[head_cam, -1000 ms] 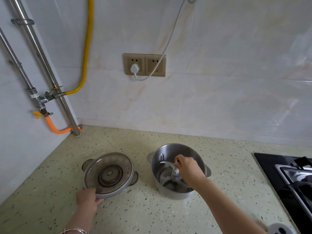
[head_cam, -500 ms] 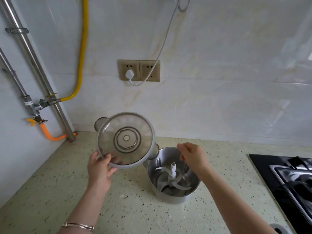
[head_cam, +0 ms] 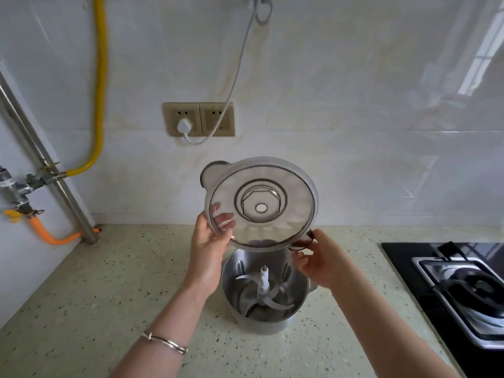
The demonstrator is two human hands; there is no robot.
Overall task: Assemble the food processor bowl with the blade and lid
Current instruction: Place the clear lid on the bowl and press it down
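A steel bowl (head_cam: 294,304) stands on the speckled counter (head_cam: 81,296). Upright in its centre is the blade (head_cam: 264,285), a white shaft with curved metal wings. Above the bowl's far rim, tilted toward me, hangs the clear round lid (head_cam: 294,214), with a hexagonal socket in its middle and ear tabs on its edge. My left hand (head_cam: 210,241) grips its left rim, fingers showing through the plastic. My right hand (head_cam: 316,257) holds the lid's lower right tab.
A gas hob (head_cam: 463,290) lies at the counter's right edge. Wall sockets (head_cam: 199,119) with a white plug and cable sit on the tiled wall behind. Steel pipes (head_cam: 46,170) and yellow and orange hoses run down the left corner.
My left hand lifted the lid off the counter and carried it right, over the bowl. My right hand let go of the blade, which now stands in the bowl, and took the lid's tab.
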